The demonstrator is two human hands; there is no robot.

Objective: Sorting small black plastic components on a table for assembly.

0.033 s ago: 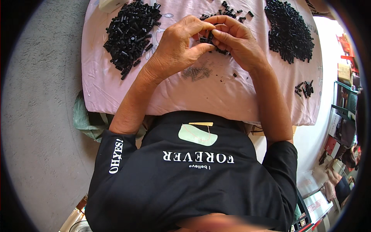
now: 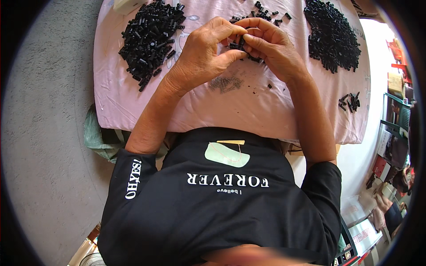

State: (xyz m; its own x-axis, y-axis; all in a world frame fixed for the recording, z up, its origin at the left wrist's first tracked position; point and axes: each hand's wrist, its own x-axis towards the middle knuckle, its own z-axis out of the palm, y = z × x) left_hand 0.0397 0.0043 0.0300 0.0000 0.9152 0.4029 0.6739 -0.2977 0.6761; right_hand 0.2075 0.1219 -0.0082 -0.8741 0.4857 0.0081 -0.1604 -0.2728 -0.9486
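From my remote seat I see both hands meeting at the upper middle of the frame, above a pink cloth (image 2: 248, 111) that covers the table. The left hand (image 2: 202, 55) is curled, thumb and fingers closed toward a small black piece (image 2: 240, 43) held between the two hands. The right hand (image 2: 270, 46) pinches the same piece from the other side, fingertips pressed together over it. Whether it is one part or two being joined I cannot tell — the fingers hide most of it.

A big pile of black tubular parts (image 2: 151, 37) lies in the upper left of the frame. A second, denser heap (image 2: 330, 35) sits in the upper right. A few loose pieces (image 2: 262, 15) are scattered just beyond the fingers at the top edge, and a small cluster (image 2: 349, 102) lies near the cloth's right edge. Below the hands, at mid-frame, there is a patch of fine grey bits (image 2: 225, 83) — springs or shavings, too small to say.

To do this well, I'd judge that the grip should stay low over the cloth, so a slipped part lands close by. I would keep both thumbs square against the piece and press straight, without twisting, and keep the wrists clear of the grey patch.
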